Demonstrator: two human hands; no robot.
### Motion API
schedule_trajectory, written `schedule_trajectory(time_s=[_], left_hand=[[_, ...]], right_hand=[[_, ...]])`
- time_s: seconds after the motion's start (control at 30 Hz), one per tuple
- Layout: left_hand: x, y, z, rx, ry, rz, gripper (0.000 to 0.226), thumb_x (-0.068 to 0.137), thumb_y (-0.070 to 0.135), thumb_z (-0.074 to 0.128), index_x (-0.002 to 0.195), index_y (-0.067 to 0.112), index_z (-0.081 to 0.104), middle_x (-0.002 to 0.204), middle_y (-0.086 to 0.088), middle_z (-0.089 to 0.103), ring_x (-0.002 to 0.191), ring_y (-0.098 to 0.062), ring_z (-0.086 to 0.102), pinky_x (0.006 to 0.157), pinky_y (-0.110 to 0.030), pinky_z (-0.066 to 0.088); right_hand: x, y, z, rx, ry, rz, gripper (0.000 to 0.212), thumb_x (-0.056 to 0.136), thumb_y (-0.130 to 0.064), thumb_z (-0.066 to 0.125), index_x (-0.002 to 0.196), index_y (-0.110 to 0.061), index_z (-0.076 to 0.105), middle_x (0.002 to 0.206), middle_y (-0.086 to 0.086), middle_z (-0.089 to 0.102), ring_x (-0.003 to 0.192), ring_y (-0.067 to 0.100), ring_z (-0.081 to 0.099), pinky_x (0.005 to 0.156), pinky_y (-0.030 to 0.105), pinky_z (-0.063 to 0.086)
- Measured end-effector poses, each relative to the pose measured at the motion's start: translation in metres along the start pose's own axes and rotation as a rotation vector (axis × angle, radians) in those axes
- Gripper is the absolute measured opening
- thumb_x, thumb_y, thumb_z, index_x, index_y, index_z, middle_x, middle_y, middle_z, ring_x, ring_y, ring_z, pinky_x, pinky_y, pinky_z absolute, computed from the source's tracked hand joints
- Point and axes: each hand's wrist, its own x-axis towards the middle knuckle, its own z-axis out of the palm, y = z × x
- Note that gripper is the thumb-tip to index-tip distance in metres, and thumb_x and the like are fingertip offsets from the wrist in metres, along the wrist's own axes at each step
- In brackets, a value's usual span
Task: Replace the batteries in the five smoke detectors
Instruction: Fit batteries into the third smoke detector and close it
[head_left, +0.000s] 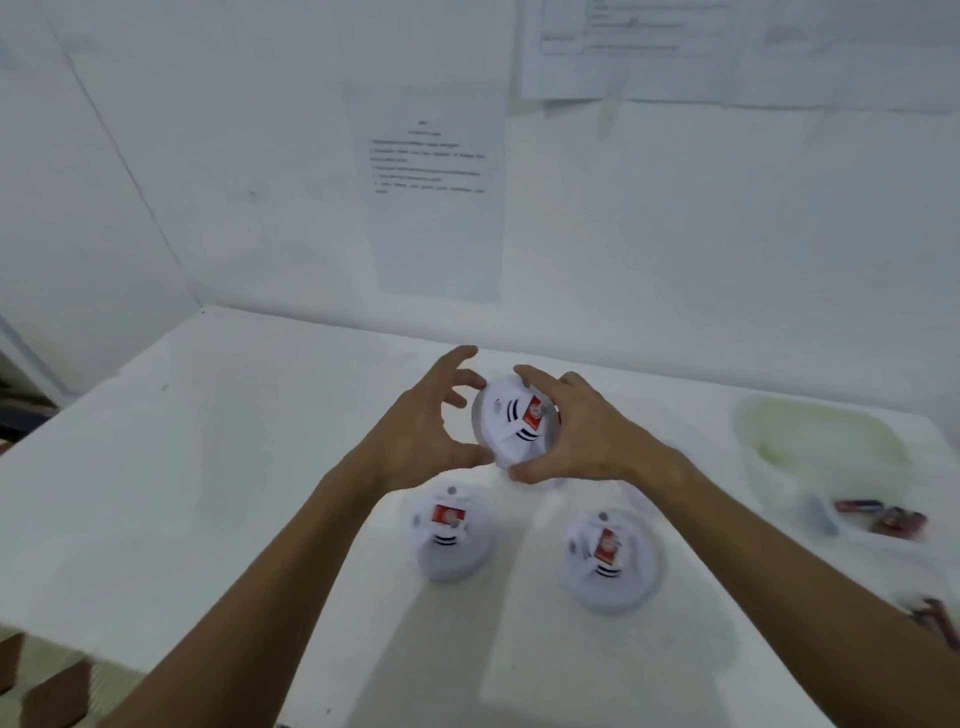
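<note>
three smoke detectors in view: one gripped by left hand and right hand above two others; twisting may slip it.

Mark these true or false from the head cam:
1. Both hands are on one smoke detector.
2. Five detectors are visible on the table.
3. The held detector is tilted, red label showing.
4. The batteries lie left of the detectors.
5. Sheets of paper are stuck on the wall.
1. True. The left hand and right hand hold the held detector between them, fingers curled round its rim.
2. False. Only three show: the held one, plus the near-left detector and near-right detector resting on the table.
3. True.
4. False. The batteries lie at the right, near the plastic tub.
5. True. A printed sheet hangs behind the table.
</note>
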Motion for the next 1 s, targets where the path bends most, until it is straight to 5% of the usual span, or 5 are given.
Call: schedule_trajectory(time_s=[0.3, 0.5, 0.67, 1.0], left_hand=[[0.002, 0.103, 0.092, -0.126, -0.192, 0.112, 0.093, 0.063, 0.041, 0.088, 0.141, 0.043, 0.038, 0.134, 0.023, 0.048, 0.114, 0.005, 0.051, 0.084, -0.013, 0.045], [0.004, 0.163, 0.143, -0.325, -0.401, 0.116, 0.091, 0.069, 0.014, 0.087, 0.141, 0.038, 0.037, 0.111, 0.008, 0.072, 0.098, -0.010, 0.070, 0.080, -0.023, 0.056], [0.001, 0.180, 0.156, -0.351, -0.385, 0.149, 0.078, 0.064, 0.005, 0.089, 0.131, 0.027, 0.056, 0.107, 0.003, 0.073, 0.095, -0.021, 0.071, 0.084, -0.041, 0.058], [-0.003, 0.190, 0.162, -0.182, -0.410, 0.182, 0.085, 0.059, 0.023, 0.093, 0.133, 0.032, 0.054, 0.114, 0.016, 0.069, 0.104, -0.008, 0.067, 0.089, -0.029, 0.057]], right_hand=[[-0.138, 0.084, -0.079, 0.521, 0.158, 0.082, 0.093, 0.056, -0.013, 0.089, 0.131, -0.036, 0.039, 0.117, -0.002, 0.063, 0.107, 0.017, 0.064, 0.076, 0.027, 0.058], [-0.199, 0.114, -0.091, 0.698, 0.235, -0.009, 0.096, 0.058, -0.016, 0.087, 0.140, -0.029, 0.039, 0.135, 0.000, 0.055, 0.127, 0.024, 0.054, 0.096, 0.042, 0.054], [-0.226, 0.125, -0.098, 0.650, 0.290, -0.037, 0.091, 0.061, 0.001, 0.086, 0.139, -0.021, 0.044, 0.133, -0.005, 0.059, 0.124, 0.014, 0.057, 0.091, 0.027, 0.053], [-0.240, 0.134, -0.090, 0.566, 0.274, -0.059, 0.097, 0.056, -0.012, 0.090, 0.139, -0.027, 0.042, 0.130, -0.021, 0.056, 0.124, 0.002, 0.051, 0.097, 0.019, 0.049]])
